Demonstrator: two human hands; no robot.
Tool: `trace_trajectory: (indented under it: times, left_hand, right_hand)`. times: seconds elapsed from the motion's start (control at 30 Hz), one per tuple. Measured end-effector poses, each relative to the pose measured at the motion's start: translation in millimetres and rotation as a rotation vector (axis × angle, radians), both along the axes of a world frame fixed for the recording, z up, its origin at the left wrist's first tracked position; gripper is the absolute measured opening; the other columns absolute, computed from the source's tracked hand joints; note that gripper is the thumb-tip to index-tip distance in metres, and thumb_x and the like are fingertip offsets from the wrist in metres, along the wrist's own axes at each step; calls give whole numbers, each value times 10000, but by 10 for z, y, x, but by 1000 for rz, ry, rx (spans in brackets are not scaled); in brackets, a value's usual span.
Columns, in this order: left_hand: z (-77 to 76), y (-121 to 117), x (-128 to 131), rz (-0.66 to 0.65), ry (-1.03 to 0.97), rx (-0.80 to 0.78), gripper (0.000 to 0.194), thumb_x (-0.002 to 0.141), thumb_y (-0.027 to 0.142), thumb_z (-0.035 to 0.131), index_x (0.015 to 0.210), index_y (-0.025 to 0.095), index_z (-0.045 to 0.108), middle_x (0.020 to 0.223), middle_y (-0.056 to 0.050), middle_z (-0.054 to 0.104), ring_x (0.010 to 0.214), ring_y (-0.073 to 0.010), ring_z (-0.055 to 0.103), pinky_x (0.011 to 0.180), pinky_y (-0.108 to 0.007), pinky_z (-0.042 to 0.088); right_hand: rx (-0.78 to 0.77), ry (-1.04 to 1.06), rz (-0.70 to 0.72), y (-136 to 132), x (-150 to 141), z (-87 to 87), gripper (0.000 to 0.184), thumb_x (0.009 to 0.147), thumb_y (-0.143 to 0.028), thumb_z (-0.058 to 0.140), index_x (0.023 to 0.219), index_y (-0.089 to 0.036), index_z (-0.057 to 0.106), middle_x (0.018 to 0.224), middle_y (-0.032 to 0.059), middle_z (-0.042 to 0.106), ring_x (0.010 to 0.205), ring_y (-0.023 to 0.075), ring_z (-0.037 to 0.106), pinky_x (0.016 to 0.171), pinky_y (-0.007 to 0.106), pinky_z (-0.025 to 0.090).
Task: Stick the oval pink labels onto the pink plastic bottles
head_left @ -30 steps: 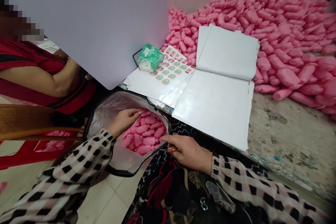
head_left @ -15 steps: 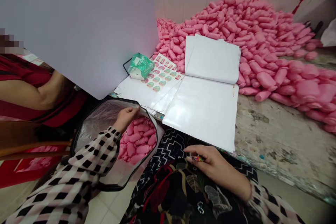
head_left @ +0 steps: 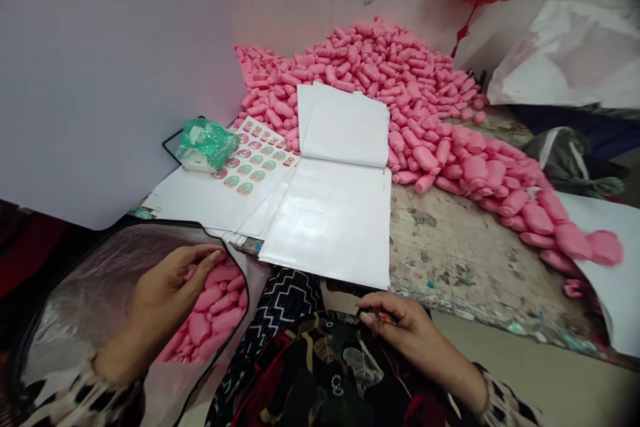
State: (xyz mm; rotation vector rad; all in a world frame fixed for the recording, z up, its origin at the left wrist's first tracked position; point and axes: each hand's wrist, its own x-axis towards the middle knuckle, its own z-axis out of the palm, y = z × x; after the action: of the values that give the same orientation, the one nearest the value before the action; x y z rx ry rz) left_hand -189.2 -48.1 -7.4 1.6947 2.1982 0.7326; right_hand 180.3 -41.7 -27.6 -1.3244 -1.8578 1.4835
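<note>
hands well apart, the left hand (head_left: 167, 287) curled on the pink moulded pieces (head_left: 216, 320) in the foil-lined bag (head_left: 75, 327), the right hand (head_left: 413, 337) pinching a small striped object (head_left: 385, 317), and a knock to that slack bag could spill pieces across the floor.

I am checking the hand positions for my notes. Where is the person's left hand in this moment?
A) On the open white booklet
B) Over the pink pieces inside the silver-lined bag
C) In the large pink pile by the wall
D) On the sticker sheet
B. The left hand is curved above the pink pieces inside the silver-lined bag.
</note>
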Motion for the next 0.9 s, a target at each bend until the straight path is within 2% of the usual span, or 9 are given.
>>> trace_trajectory:
  times: [0.1, 0.2, 0.33, 0.4, 0.53, 0.7, 0.83, 0.9]
  left_hand:
    - [-13, 50, 186, -247, 117, 118, 290, 850, 449, 473, 967, 254, 654, 959, -39, 690, 905, -225, 611, 814, -370, 464]
    - [-62, 163, 384, -475, 250, 150, 267, 872, 387, 472, 985, 250, 671, 956, -49, 695, 894, -230, 606, 805, -394, 446]
    - [-78, 343, 663, -666, 361, 148, 268, 892, 326, 453, 1034, 250, 667, 1045, -51, 692, 953, -237, 594, 841, -421, 421]
    - [-66, 432, 798, -741, 384, 137, 272, 898, 313, 450, 1067, 251, 654, 1112, -49, 675, 993, -236, 581, 867, -428, 410]
    - [-60, 586, 1032, -817, 411, 89, 302, 908, 314, 438, 1143, 246, 614, 1261, -53, 598, 1103, -244, 537, 951, -458, 369]
    - [-121, 694, 1191, -817, 440, 5, 350, 904, 355, 435, 1202, 232, 568, 1365, -85, 504, 1193, -275, 489, 996, -513, 342]
    - [-188, 731, 1205, -800, 439, -40, 393, 893, 386, 457, 1238, 214, 540, 1347, -88, 523, 1205, -289, 483, 1003, -514, 342]
    - [-208, 744, 1196, -805, 420, -34, 400, 892, 391, 460, 1242, 214, 537, 1328, -83, 542, 1197, -283, 491, 1004, -502, 348]
  right_hand:
    - [-15, -32, -58, 61, 89, 79, 286, 810, -430, 599, 994, -221, 662, 749, 8, 634, 683, 140, 581, 641, 258, 472]
    - [10, -35, -103, 136, 183, 165, 339, 829, -466, 563, 1070, -231, 607, 789, 5, 600, 710, 137, 555, 639, 252, 458]
    - [53, -56, -129, 206, 222, 234, 298, 921, -444, 406, 1017, -238, 599, 843, 12, 601, 778, 140, 554, 703, 258, 449]
    - [96, -63, -137, 239, 193, 222, 294, 933, -423, 390, 958, -228, 608, 848, 13, 611, 799, 143, 564, 727, 261, 445]
    - [271, -152, -169, 356, 72, 126, 227, 922, -363, 431, 933, -215, 603, 911, 26, 631, 841, 155, 574, 760, 274, 433]
    - [471, -428, -125, 544, -135, 63, 200, 930, -298, 412, 925, -209, 591, 897, 44, 607, 843, 175, 550, 754, 297, 410]
    - [533, -676, -127, 583, -287, 61, 228, 936, -293, 386, 912, -207, 596, 899, 59, 571, 789, 183, 546, 655, 294, 382]
    - [520, -703, -129, 564, -341, 42, 226, 934, -286, 385, 900, -206, 593, 902, 58, 569, 750, 172, 544, 620, 288, 364]
